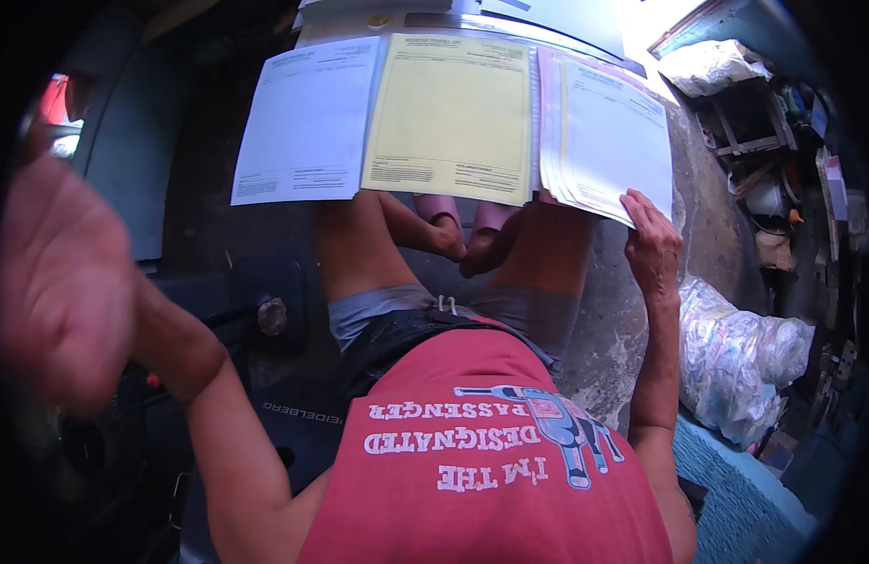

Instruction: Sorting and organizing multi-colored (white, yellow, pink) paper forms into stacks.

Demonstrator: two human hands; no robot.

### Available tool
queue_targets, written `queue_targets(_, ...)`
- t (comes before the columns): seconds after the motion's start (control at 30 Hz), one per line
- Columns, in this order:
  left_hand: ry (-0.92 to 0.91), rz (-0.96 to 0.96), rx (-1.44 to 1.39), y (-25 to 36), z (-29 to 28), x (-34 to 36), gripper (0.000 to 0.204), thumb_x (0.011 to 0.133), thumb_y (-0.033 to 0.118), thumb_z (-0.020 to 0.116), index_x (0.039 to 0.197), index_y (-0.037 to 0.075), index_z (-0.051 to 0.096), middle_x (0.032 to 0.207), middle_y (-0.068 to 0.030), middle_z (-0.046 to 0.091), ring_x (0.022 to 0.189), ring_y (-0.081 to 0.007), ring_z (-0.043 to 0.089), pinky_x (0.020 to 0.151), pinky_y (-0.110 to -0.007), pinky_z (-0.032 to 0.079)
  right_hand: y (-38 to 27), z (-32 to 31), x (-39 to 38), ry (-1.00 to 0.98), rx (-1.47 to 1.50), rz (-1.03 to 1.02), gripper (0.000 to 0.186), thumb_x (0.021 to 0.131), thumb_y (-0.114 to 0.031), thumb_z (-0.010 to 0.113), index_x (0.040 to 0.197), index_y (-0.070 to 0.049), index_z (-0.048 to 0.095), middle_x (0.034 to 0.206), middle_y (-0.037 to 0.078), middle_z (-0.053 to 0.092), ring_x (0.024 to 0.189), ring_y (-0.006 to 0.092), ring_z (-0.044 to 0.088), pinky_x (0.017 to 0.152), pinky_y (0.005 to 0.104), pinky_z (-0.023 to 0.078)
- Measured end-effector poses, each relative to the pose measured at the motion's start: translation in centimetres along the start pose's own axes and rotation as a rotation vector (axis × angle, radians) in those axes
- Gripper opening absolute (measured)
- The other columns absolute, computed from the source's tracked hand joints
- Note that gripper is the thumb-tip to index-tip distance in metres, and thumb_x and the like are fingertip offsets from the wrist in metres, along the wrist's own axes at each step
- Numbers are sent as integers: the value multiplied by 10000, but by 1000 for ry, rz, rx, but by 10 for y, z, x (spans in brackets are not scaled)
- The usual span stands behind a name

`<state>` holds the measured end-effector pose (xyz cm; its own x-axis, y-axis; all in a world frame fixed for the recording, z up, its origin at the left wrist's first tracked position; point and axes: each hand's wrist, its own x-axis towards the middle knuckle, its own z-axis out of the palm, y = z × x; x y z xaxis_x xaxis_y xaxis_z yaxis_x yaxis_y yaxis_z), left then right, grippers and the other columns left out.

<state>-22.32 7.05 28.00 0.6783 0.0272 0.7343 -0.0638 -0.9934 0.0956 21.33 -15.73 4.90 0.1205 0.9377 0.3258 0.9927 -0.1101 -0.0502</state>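
Three stacks of printed paper forms lie side by side on the table in front of me. The left stack has a white form [305, 127] on top, and the middle one a yellow form [450, 122]. On the right, the top white form [615, 136] lies over fanned white, yellow and pink sheets. My right hand [652, 240] grips the near right corner of this stack, its fingertips over the edge; how many sheets it holds is hidden. My left hand [68, 282] is raised at the far left, close to the camera and blurred. Its fingers fade into the dark rim.
The table's far part [434, 21] holds a small round yellowish item [378, 20]. A clear plastic-wrapped bundle [740, 352] sits on the floor to my right, near cluttered shelves. Another plastic-wrapped bundle [712, 68] rests at the far right. Dark machinery [265, 423] stands left of me.
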Motion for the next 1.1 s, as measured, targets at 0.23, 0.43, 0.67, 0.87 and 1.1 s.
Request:
queue_targets(0.23,-913,-628,651,-44,86,-212,729,911,393,744,1539,154,459,1614,-103,404,1509,-275,348,1207,-643,249,3,1,0,-10,-5,8,398,853,111,581,1190,-69,694,1245,119,716,1101,322,708,951,424,564)
queue_targets(0.43,-567,-510,611,-36,79,-265,377,880,2,696,1242,107,697,1252,-46,717,1176,-242,663,1060,-519,469,3,-1,0,-37,-12,10,414,852,115,585,1209,-71,679,1250,117,716,1096,327,710,948,425,567)
queue_targets(0.67,-385,-604,426,-48,80,-240,357,859,-32,687,1181,116,719,1162,-63,739,1040,-268,699,905,-395,564,1,-2,1,-42,-17,27,441,840,122,580,1224,-75,676,1251,116,715,1095,326,713,949,423,570)
queue_targets(0.87,-260,-746,225,-49,67,-230,365,850,-38,713,1190,92,718,1031,-99,758,941,-282,724,847,-377,576,3,0,-1,-9,34,52,442,811,117,568,1193,-69,687,1241,125,717,1119,309,704,960,422,561)
queue_targets(1.1,171,-912,181,-48,87,-190,361,936,13,709,1285,96,679,1019,-89,773,936,-178,741,813,-347,604,6,4,-2,28,58,52,435,801,111,586,1183,-70,686,1234,123,718,1114,295,706,962,413,562)
